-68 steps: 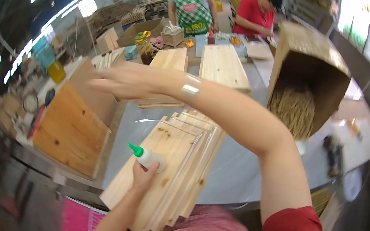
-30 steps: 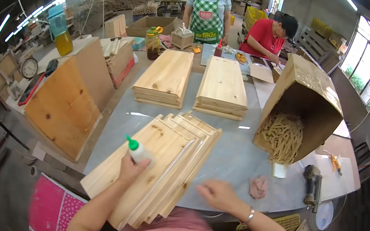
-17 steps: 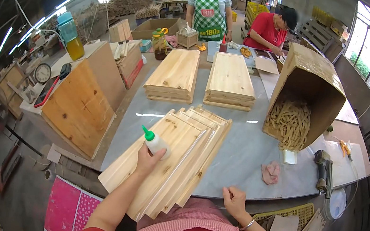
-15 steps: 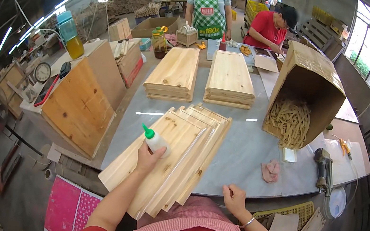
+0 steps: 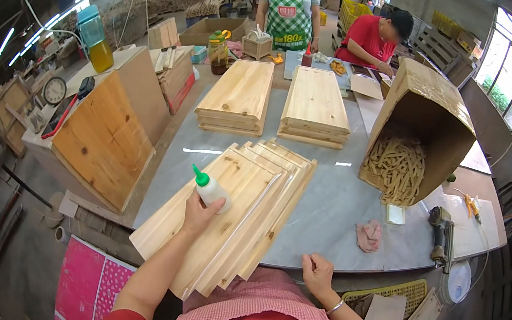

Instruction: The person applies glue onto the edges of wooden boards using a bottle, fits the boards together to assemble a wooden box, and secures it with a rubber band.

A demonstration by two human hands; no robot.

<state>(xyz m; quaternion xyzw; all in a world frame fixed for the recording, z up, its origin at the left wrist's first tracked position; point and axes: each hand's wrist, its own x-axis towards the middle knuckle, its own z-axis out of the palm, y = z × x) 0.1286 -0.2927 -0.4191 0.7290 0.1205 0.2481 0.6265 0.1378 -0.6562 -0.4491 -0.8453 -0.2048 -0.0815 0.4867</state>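
Head: left grip point(image 5: 200, 213) snug around bottle point(image 5: 216, 194)

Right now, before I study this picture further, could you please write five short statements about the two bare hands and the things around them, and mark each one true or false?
1. The left hand holds a white plastic bottle with a green nozzle. True.
2. The right hand grips the crumpled pink cloth. False: the cloth lies on the grey tabletop, apart from that hand.
3. Two neat stacks of pale wooden boards stand beyond the fanned-out pale boards. True.
4. The brown cardboard box has its opening straight up. False: it is tipped, with its opening toward the person.
5. A silver-coloured bracelet is on the right wrist. True.
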